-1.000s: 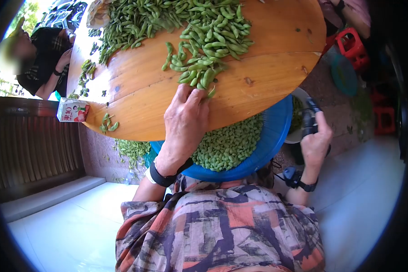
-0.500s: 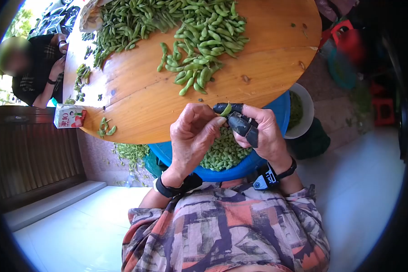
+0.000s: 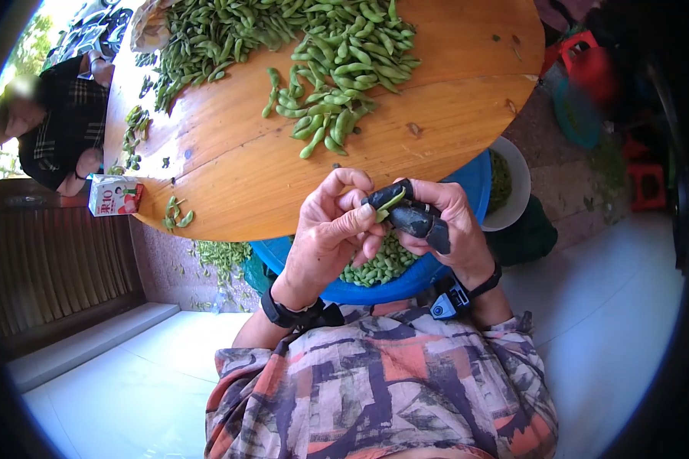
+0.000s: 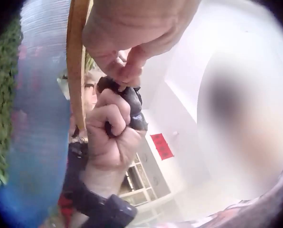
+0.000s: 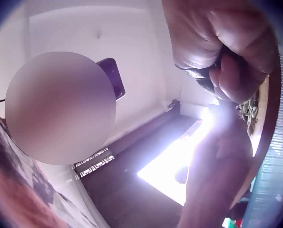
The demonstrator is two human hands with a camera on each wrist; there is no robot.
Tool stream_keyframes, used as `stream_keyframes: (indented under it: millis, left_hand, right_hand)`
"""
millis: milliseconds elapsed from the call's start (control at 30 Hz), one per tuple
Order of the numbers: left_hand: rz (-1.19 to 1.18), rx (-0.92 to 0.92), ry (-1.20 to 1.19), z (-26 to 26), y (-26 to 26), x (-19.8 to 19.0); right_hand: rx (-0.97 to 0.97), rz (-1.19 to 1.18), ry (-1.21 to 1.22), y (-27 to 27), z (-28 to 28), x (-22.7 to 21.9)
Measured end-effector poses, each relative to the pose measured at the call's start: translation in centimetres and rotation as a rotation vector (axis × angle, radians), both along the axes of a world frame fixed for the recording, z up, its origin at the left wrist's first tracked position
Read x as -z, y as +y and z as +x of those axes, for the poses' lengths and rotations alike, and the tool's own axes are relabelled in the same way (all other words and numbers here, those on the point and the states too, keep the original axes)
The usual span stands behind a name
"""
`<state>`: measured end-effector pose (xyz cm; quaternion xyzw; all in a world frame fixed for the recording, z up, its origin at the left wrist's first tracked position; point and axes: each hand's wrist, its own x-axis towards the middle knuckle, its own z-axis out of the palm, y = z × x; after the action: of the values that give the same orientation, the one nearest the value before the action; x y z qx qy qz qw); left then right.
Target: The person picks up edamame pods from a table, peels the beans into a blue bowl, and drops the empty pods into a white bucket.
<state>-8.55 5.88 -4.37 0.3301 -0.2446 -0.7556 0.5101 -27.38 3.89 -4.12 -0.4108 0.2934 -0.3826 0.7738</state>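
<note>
In the head view a green pod (image 3: 391, 204) lies between the two hands, above a blue basin (image 3: 347, 293) of shelled beans (image 3: 381, 264). The left hand (image 3: 327, 235) pinches the pod's near end between thumb and fingers. Black covers wrap the thumb and forefinger of the right hand (image 3: 450, 226), which grips the pod's other side. In the left wrist view the left hand (image 4: 140, 33) meets the right hand (image 4: 114, 126) at the fingertips. The right wrist view shows the right hand (image 5: 222, 42) close up, the pod hidden.
A wooden table (image 3: 245, 180) bears a large heap of pods (image 3: 352, 53), a few loose pods (image 3: 177, 216) and a drink carton (image 3: 115, 196). At right stand a white bucket (image 3: 522, 183) and red stools (image 3: 648, 183). Another person (image 3: 65, 126) sits at the far left.
The left hand went from the heap on the table to the right hand, which came in from the right side. A pod is now held between them, tilted more than half a second ago.
</note>
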Motion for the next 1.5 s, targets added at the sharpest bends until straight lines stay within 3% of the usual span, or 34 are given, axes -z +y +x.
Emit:
stream_keyframes:
  millis: [67,133,200,233,267,333,700,767,933,1000,1033,1067,1100,1133,1200,1233,1267,1333,1367,1433,1500]
  left_hand:
    - [0.077,0.041,0.162,-0.1,-0.2,-0.1]
    - [0.081,0.047,0.136,0.0,-0.2,-0.3]
    - [-0.184,0.057,-0.334,0.1,-0.2,0.0]
    - [-0.289,0.046,-0.475,0.0,0.1,-0.4]
    - [-0.288,0.047,-0.473,0.2,0.1,-0.1]
    - [-0.643,0.017,-1.056,0.9,0.0,0.4]
    - [-0.675,0.072,-1.158,0.8,0.2,-0.6]
    - [-0.756,-0.074,-1.266,0.2,0.3,0.0]
    - [-0.695,-0.177,-1.211,-0.5,0.7,0.8]
    - [-0.672,-0.18,-1.183,-0.5,0.8,0.8]
    - [-0.581,-0.092,-1.013,-0.4,1.0,0.5]
    - [-0.489,-0.006,-0.844,-0.4,1.2,-0.1]
    - [-0.435,0.141,-0.823,0.0,1.5,-1.2]
    - [-0.436,0.137,-0.824,0.6,1.4,-2.0]
    - [-0.715,0.338,-1.095,1.8,1.1,-3.0]
    - [-0.687,0.199,-1.117,2.4,0.9,-2.7]
    - [-0.676,0.043,-1.17,3.1,0.1,-1.7]
    - [-0.632,-0.195,-1.491,3.7,-1.9,-2.1]
    - [-0.632,-0.199,-1.493,4.0,-2.9,-1.9]
    - [-0.762,-0.306,-1.769,4.4,-4.3,-1.0]
    - [-0.747,-0.317,-1.751,4.4,-4.9,-0.1]
  right_hand:
    - [0.013,-0.024,0.034,0.1,-0.1,0.1]
    - [0.028,-0.05,0.069,0.2,-0.1,0.0]
    - [0.071,-0.125,0.253,0.3,-0.1,-0.4]
    - [0.074,-0.125,0.255,0.3,-0.2,-0.4]
    - [0.049,-0.105,0.309,0.3,-0.3,-0.5]
    - [0.016,-0.086,0.361,0.5,-0.2,-0.9]
    - [0.322,-0.691,0.644,1.2,2.1,0.6]
    - [0.333,-0.696,0.669,1.5,2.5,0.2]
    - [0.363,-0.747,0.688,1.6,2.8,0.5]
    - [0.313,-0.593,0.593,1.2,1.9,0.9]
    - [0.23,-0.373,0.539,1.4,0.7,0.2]
    - [0.284,-0.249,0.496,1.7,-0.3,0.5]
    - [0.326,-0.342,0.413,2.0,-1.9,0.1]
    - [0.426,-0.301,0.56,2.1,-3.3,-1.2]
    - [0.701,-0.289,0.726,2.4,-7.6,-0.6]
    - [0.764,-0.554,1.262,1.9,-9.7,-0.4]
    - [0.794,-0.65,1.531,1.7,-11.0,-0.9]
    - [0.765,-0.568,1.644,1.8,-13.1,-0.3]
    - [0.776,-0.565,1.648,1.9,-13.4,-0.1]
    - [0.784,-0.561,1.653,1.9,-13.2,0.0]
    - [0.855,-0.505,1.518,1.8,-11.2,-0.1]
